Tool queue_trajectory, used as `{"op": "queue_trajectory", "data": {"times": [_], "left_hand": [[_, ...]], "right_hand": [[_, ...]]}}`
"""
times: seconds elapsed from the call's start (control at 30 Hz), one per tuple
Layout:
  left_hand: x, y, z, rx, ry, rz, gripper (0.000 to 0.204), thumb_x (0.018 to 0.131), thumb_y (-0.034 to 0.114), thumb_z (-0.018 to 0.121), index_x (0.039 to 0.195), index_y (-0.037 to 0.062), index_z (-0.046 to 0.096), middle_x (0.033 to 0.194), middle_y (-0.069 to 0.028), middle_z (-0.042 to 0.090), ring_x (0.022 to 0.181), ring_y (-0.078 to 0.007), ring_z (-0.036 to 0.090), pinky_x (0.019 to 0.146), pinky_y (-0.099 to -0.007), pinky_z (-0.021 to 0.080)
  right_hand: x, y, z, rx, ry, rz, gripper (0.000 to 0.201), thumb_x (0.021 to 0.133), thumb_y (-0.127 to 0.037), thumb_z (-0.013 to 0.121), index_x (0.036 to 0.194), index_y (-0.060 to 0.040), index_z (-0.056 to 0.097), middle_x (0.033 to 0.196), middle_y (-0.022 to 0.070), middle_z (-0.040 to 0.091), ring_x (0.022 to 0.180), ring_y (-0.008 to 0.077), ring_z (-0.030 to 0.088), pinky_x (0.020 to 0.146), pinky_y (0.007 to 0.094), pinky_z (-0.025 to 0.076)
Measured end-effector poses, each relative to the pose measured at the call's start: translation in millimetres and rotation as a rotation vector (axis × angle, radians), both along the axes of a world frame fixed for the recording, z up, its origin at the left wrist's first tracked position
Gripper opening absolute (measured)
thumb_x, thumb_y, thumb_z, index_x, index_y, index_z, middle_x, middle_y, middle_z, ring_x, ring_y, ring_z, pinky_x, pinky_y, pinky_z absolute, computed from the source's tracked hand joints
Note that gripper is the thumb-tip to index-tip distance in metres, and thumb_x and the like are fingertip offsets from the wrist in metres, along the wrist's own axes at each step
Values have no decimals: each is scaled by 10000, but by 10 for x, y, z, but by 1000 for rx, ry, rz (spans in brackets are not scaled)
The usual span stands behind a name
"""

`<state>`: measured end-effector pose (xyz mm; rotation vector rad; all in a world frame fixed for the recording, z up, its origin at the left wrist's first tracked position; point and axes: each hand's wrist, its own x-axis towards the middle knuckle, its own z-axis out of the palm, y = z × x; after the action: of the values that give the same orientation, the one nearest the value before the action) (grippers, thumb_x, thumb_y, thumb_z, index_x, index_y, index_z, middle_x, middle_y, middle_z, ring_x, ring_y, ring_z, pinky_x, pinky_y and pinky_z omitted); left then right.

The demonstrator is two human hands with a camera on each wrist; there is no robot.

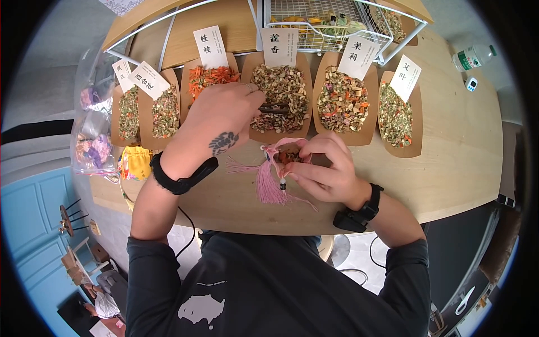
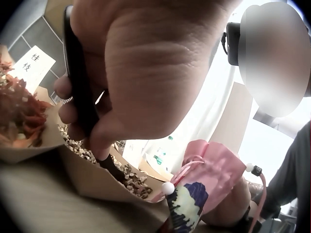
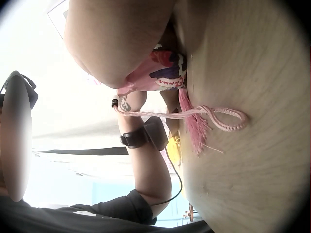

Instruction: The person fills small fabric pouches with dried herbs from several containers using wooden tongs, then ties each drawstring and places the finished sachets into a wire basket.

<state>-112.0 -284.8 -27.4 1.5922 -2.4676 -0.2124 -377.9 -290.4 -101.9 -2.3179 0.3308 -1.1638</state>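
Note:
The left hand point(image 1: 222, 106) grips a dark-handled tool point(image 2: 80, 73), whose tip is down in the chopped herbs point(image 1: 281, 90) of the centre paper tray. Fingers and thumb of the right hand point(image 1: 331, 171) pinch the rim of a small pink drawstring pouch point(image 2: 221, 177), holding its mouth open just in front of that tray. Some dried bits show inside the pouch in the head view. A pink tassel point(image 1: 269, 182) lies beside it on the table. The right wrist view shows the pouch's patterned cloth point(image 3: 167, 68) and a looped cord point(image 3: 228, 119).
Several labelled paper trays of dried herbs stand in a row, with orange pieces point(image 1: 210, 78) left of centre. Behind them is a wire basket point(image 1: 320, 33). A yellow pouch point(image 1: 135, 163) and a plastic bag point(image 1: 92, 123) lie left; a bottle point(image 1: 474, 58) lies at the back right.

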Motion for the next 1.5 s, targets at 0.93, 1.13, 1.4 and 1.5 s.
{"op": "queue_trajectory", "data": {"times": [0.93,1.13,1.4,1.5], "left_hand": [[-257,-58,100,-83,-95,-68,100,814,88,735,901,48,707,866,-103,651,861,-323,682,735,-442,560],[-166,-122,228,-42,-288,16,56,840,99,708,822,54,683,842,-100,658,848,-309,701,700,-436,558],[-276,-357,-4,-208,-93,-36,106,855,129,720,799,55,669,823,-102,642,838,-323,701,719,-457,555],[-132,-230,242,-8,-281,52,93,863,138,709,837,49,709,838,-132,671,875,-346,704,755,-477,564]], "right_hand": [[-11,29,12,44,-3,-7,227,735,-78,884,944,-140,819,1030,72,628,909,296,633,777,394,529],[-6,29,33,50,3,-11,220,738,-76,880,940,-140,818,1027,69,628,895,286,626,767,388,524],[5,14,-2,28,-6,-18,223,750,-128,881,958,-171,810,1042,41,637,915,260,637,735,373,524],[10,22,-2,39,-8,-24,220,751,-125,878,955,-173,812,1045,41,639,913,257,636,735,370,523]]}}
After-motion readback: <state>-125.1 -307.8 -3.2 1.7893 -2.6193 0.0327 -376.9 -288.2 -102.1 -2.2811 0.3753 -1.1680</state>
